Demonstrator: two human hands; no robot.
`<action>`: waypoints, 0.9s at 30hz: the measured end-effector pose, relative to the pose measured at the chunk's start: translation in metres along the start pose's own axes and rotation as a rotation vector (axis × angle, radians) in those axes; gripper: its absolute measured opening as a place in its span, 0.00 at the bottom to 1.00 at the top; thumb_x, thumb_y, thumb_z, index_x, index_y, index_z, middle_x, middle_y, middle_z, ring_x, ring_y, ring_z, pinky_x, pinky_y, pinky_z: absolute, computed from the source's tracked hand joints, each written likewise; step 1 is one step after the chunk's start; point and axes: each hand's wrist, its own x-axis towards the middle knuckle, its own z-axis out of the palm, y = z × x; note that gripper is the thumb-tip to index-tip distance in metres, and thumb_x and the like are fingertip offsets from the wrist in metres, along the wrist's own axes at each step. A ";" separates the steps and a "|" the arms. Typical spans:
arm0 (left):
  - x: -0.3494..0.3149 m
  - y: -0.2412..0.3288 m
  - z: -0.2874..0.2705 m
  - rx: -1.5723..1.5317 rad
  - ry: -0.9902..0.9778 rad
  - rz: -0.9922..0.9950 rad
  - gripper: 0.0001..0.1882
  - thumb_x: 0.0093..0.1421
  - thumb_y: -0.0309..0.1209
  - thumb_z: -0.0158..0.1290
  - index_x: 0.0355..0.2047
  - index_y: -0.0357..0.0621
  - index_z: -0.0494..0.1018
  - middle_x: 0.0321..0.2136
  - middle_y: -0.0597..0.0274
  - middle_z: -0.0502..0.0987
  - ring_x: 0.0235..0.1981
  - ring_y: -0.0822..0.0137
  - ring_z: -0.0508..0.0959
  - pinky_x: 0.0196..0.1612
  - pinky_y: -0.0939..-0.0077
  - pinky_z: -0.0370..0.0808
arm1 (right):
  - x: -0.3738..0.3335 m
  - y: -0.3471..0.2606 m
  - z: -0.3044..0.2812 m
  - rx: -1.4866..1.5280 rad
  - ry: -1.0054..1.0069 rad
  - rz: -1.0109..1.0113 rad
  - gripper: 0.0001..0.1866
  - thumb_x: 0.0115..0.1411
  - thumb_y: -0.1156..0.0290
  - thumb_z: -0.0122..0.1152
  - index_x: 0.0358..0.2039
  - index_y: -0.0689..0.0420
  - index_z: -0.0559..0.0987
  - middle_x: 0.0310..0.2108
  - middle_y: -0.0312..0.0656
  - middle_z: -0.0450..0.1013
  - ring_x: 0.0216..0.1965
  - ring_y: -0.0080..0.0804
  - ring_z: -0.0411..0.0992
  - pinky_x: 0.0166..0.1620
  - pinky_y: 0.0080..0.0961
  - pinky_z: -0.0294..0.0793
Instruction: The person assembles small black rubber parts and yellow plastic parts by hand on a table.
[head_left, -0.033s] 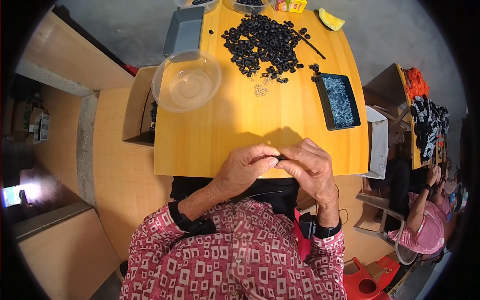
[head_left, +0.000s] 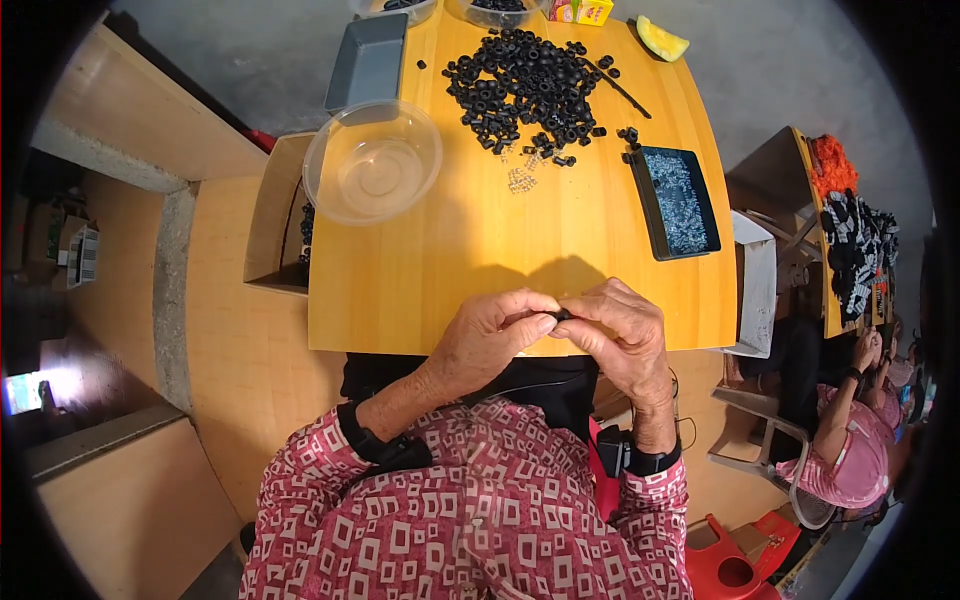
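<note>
Over the near edge of the table, my left hand (head_left: pixel 498 332) and my right hand (head_left: pixel 622 338) meet, fingertips pinched together. Between them is a small black part (head_left: pixel 560 315), mostly covered by the fingers; it looks like the black ring-shaped pieces on the table. Both hands are closed on it. Beyond them lies a heap of black ring-shaped parts (head_left: pixel 525 85), with a little patch of small shiny metal pieces (head_left: pixel 521 181) at its near side. To the right, a black tray (head_left: pixel 655 215) holds many tiny shiny pieces.
At the left edge of the table (head_left: pixel 400 290) stand a clear round plastic bowl (head_left: pixel 425 185) and a grey tray (head_left: pixel 365 65). A fruit slice (head_left: pixel 662 40) and a black stick (head_left: pixel 625 92) lie at the far right. An open box (head_left: pixel 272 225) is left; a seated person (head_left: pixel 850 440) is right.
</note>
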 end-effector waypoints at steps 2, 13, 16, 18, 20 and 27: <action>0.000 0.004 0.000 -0.010 -0.004 -0.055 0.11 0.66 0.28 0.51 0.44 0.33 0.76 0.34 0.66 0.79 0.36 0.78 0.75 0.43 0.82 0.73 | -0.004 0.003 0.002 -0.024 0.004 -0.003 0.09 0.51 0.75 0.69 0.34 0.61 0.82 0.27 0.43 0.76 0.28 0.38 0.73 0.35 0.31 0.71; 0.000 0.008 0.004 -0.100 -0.019 -0.028 0.11 0.67 0.28 0.51 0.43 0.33 0.75 0.34 0.66 0.79 0.38 0.78 0.75 0.45 0.81 0.72 | -0.004 0.005 0.001 -0.018 0.058 -0.050 0.11 0.49 0.76 0.71 0.34 0.61 0.82 0.26 0.41 0.77 0.28 0.37 0.74 0.35 0.30 0.72; 0.000 0.003 0.004 -0.065 -0.025 -0.021 0.10 0.67 0.27 0.51 0.43 0.34 0.75 0.34 0.66 0.79 0.39 0.78 0.75 0.45 0.82 0.72 | -0.006 0.006 0.001 0.062 0.066 -0.018 0.10 0.48 0.76 0.71 0.33 0.61 0.83 0.26 0.40 0.77 0.28 0.37 0.74 0.36 0.30 0.73; -0.001 -0.006 0.004 -0.036 -0.021 0.046 0.10 0.66 0.27 0.51 0.43 0.34 0.75 0.34 0.67 0.78 0.39 0.78 0.75 0.45 0.82 0.72 | -0.007 0.007 0.001 0.081 0.048 0.009 0.10 0.48 0.76 0.71 0.32 0.61 0.83 0.26 0.41 0.78 0.29 0.36 0.75 0.36 0.29 0.73; -0.003 -0.009 0.005 -0.081 -0.013 0.011 0.10 0.66 0.27 0.51 0.44 0.36 0.76 0.35 0.68 0.77 0.39 0.79 0.74 0.45 0.82 0.71 | -0.006 0.009 0.000 0.041 0.027 -0.060 0.11 0.48 0.75 0.72 0.33 0.61 0.83 0.27 0.41 0.78 0.28 0.37 0.75 0.37 0.30 0.73; -0.002 0.007 0.002 -0.102 -0.029 -0.142 0.10 0.66 0.28 0.51 0.42 0.34 0.76 0.35 0.69 0.78 0.38 0.80 0.74 0.45 0.82 0.71 | -0.008 0.010 0.002 0.028 0.027 -0.065 0.14 0.48 0.74 0.71 0.38 0.59 0.84 0.30 0.40 0.78 0.35 0.37 0.73 0.41 0.31 0.73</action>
